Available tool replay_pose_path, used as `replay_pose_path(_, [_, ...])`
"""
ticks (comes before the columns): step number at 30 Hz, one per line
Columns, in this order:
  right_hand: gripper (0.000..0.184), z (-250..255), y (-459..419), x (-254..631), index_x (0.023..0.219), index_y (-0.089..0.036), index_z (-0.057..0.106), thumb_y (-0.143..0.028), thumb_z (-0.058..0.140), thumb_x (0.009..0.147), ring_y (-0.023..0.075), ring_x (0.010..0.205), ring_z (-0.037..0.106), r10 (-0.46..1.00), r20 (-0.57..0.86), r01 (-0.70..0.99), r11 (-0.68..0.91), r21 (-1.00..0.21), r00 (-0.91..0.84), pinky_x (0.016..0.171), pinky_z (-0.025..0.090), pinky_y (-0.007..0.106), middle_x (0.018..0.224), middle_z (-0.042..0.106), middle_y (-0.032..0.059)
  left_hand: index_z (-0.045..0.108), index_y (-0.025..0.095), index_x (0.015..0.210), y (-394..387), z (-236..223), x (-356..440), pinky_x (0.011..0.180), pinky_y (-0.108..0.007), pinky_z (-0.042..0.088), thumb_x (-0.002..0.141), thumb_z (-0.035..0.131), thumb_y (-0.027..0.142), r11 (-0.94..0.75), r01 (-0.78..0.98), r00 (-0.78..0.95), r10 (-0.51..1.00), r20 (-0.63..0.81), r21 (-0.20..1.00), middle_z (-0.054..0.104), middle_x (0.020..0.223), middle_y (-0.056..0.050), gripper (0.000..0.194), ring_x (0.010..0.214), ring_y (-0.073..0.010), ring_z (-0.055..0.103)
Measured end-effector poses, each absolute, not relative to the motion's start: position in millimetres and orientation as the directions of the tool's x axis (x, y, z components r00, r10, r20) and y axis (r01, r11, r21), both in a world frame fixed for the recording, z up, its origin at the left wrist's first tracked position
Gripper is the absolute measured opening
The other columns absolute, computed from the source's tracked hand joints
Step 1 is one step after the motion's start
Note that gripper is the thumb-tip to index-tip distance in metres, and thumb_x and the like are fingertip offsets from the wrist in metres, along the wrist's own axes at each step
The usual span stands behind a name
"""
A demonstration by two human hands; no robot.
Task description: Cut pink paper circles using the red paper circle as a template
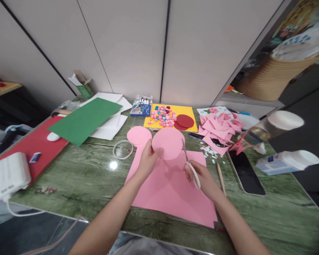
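A pink paper circle is pinched at its lower left edge by my left hand, thumb on top. My right hand is closed round white-handled scissors. The scissor blades point up along the circle's right edge; whether they touch the paper I cannot tell. Below both hands lies a large pink sheet with a notched lower right corner. More pink paper circles rest left of the held one, beside a white ring.
Pink offcuts heap at the right, above a pencil and a phone. Small pompoms and dark red circles sit on yellow paper. Green paper, a marker box and a white bottle stand around.
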State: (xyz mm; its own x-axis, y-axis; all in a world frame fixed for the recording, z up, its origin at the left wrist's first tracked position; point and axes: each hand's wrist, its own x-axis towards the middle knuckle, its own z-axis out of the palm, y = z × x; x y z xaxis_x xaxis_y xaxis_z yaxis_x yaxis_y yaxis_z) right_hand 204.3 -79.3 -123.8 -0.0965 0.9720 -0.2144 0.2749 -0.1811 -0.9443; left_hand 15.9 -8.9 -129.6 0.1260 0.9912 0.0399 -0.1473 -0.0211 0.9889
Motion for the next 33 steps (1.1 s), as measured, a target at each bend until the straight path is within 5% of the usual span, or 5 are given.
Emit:
replay_pose_path(12, [0.031, -125.4, -79.2, 204.1, 0.067, -0.019, 0.048, -0.044, 0.046, 0.086, 0.0118, 0.053, 0.045, 0.973, -0.212, 0.301, -0.175, -0.938, -0.093, 0.053, 0.035, 0.024, 0.056, 0.048, -0.0041, 0.045, 0.017, 0.107, -9.8, -129.3, 19.2, 0.082, -0.030, 0.043, 0.073, 0.062, 0.025, -0.030, -0.159, 0.141, 0.989, 0.052, 0.987, 0.054, 0.106, -0.006, 0.039, 0.098, -0.0197, 0.052])
replay_pose_path(33, [0.033, -127.0, -79.4, 204.9, 0.068, -0.019, 0.047, -0.045, 0.045, 0.087, 0.0119, 0.054, 0.045, 0.971, -0.208, 0.305, -0.164, -0.938, -0.119, 0.054, 0.036, 0.025, 0.057, 0.047, -0.0036, 0.049, 0.016, 0.099, -9.0, -131.3, 15.2, 0.072, -0.024, 0.041, 0.071, 0.058, 0.017, -0.021, -0.118, 0.124, 0.992, 0.036, 0.993, 0.052, 0.092, -0.002, 0.030, 0.086, -0.0163, 0.050])
